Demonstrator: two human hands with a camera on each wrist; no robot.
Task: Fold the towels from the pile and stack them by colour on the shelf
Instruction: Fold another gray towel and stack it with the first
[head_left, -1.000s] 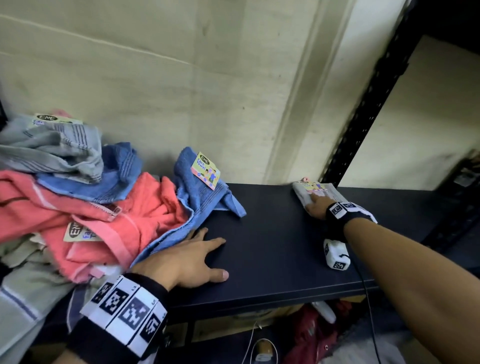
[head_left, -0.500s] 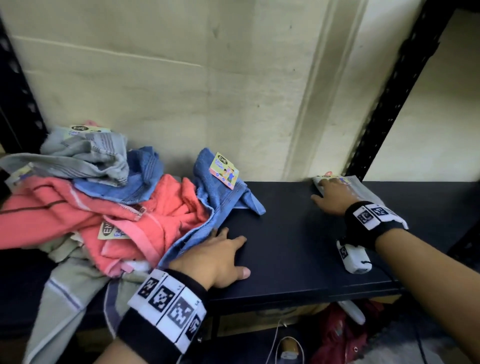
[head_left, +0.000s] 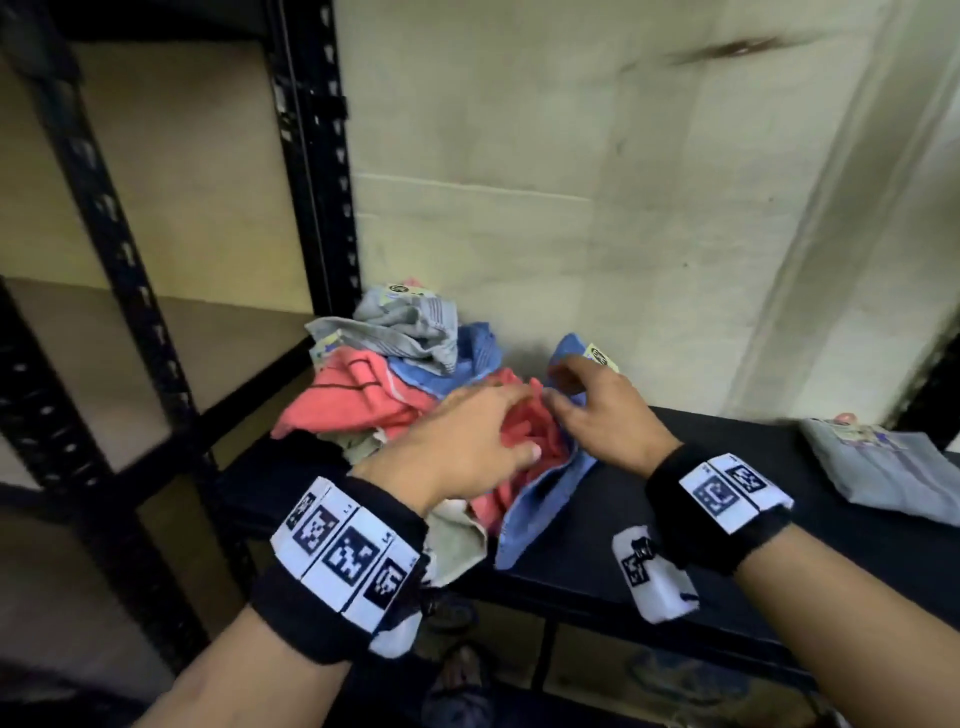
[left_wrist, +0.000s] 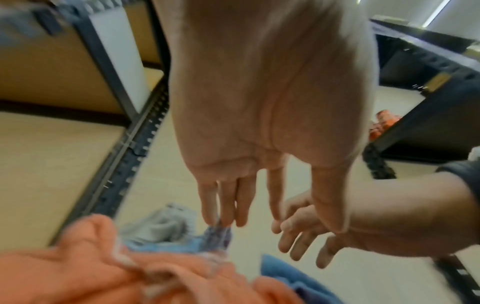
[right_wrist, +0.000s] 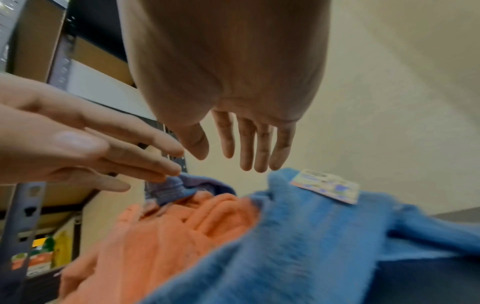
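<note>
Head view: both hands now hover over the towel pile (head_left: 415, 395) at the shelf's (head_left: 727, 519) left end; half a second ago the left hand (head_left: 457, 447) lay flat on the shelf board and the right hand (head_left: 602, 410) pressed the folded grey towel (head_left: 883, 467), which stays at the right end. Both hands' fingers are straight and slightly apart, holding nothing, the left fingertips (left_wrist: 215, 218) brushing a blue towel (head_left: 540, 499) beside the coral towel (head_left: 358, 400).

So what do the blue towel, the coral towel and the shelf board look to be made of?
Blue towel: soft looped terry, probably cotton, with a fuzzy matte nap and a paper tag. Coral towel: the same fuzzy pile, bunched into soft ridges. Shelf board: hard, smooth and matte black, perhaps painted metal or laminate; the pictures do not settle which.
</note>
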